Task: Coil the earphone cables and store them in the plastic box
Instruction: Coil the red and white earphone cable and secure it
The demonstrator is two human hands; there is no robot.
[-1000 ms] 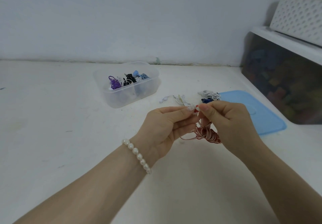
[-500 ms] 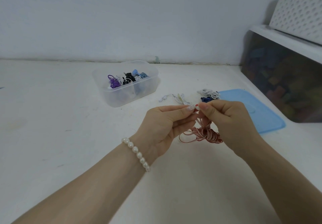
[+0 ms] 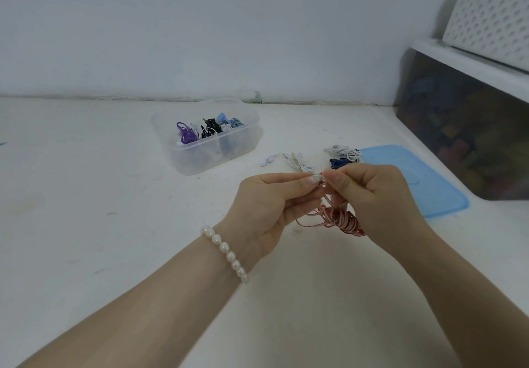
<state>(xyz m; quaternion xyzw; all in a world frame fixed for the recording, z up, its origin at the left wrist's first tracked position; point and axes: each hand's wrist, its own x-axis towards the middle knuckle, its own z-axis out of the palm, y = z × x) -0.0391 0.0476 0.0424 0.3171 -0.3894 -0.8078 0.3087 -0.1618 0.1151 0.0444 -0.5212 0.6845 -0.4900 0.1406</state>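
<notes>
1. Pink-red earphone cable (image 3: 339,218) hangs as a loose bundle between both hands, just above the white table (image 3: 86,210), centre of view.
2. Left hand (image 3: 274,204): thumb and forefinger pinch the cable's top end; other fingers curl under it. Pearl bracelet (image 3: 226,253) on that wrist.
3. Right hand (image 3: 372,193): thumb + forefinger pinch the same end, fingertips touching the left's. Rest of fingers curled round the strands; coil partly hidden behind the palm.
4. Clear plastic box (image 3: 206,135) at approx 10 o'clock from the hands, well apart, lid off. Has a divider inside.
5. In the box: purple coil (image 3: 186,134) on the left, black earphones (image 3: 211,127) mid, light-blue coil (image 3: 233,122) toward the far right. Which compartment each sits in: can't tell exactly.
6. Loose white earphones (image 3: 294,161) lie on the table at 12 o'clock, just beyond the fingertips.
7. White tangled set (image 3: 345,151) and dark-blue set (image 3: 339,163) at approx 1 o'clock, touching each other, beside the blue lid's edge.
8. Blue lid (image 3: 423,178) lies flat at 2 o'clock, near the right hand.
9. Dark translucent bin (image 3: 463,132) at 2 o'clock, further out, w/ a white perforated basket (image 3: 492,24) on top.
</notes>
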